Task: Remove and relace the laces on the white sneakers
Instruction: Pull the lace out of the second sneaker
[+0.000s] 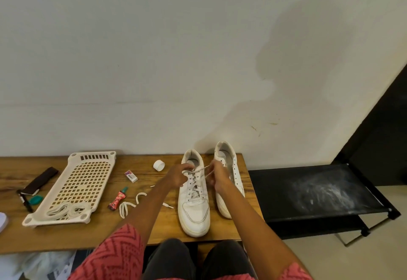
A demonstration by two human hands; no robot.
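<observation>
Two white sneakers stand on the wooden table, toes toward me. The left sneaker has a white lace crossed through its eyelets. My left hand pinches one lace end over the top eyelets. My right hand pinches the other end, and the two strands cross between my hands. The right sneaker has bare eyelets and leans slightly outward. A loose white lace lies on the table left of my left forearm.
A cream perforated plastic tray holds more bundled laces. Near it lie a small tube, an eraser box, a white cap, a pen and a dark case. A black rack stands right of the table.
</observation>
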